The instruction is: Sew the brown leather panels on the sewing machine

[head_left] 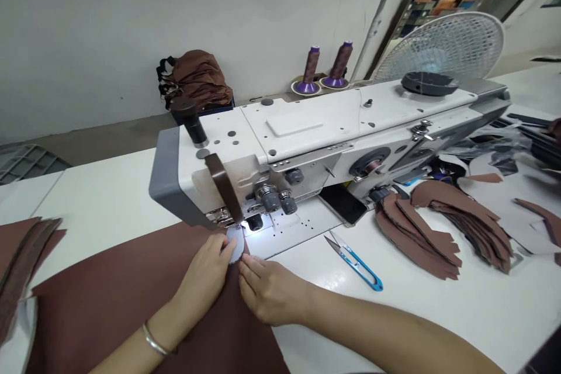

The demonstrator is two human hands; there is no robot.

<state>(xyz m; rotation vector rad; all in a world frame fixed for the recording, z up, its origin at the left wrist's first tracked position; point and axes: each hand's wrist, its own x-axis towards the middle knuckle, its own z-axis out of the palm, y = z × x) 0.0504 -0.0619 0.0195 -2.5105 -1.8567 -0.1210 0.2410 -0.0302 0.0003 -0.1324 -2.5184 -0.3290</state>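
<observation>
A large brown leatherette sheet (pixel 131 298) lies on the white table under the foot of an industrial sewing machine (pixel 298 128). My left hand (pixel 204 269) grips a pale grey scalloped piece (pixel 235 245) at the sheet's edge, right by the lit needle area. My right hand (pixel 272 292) pinches the brown sheet just below that piece, its fingertips almost touching my left hand. The needle itself is hidden behind a brown strap (pixel 223 187) hanging from the machine head.
Blue-handled thread snips (pixel 355 263) and a phone (pixel 343 204) lie right of the needle plate. Stacks of cut brown pieces (pixel 438 228) lie further right. Thread cones (pixel 326 64) stand behind the machine, with a brown bundle (pixel 197 79) at back left and a fan (pixel 438 47) at back right.
</observation>
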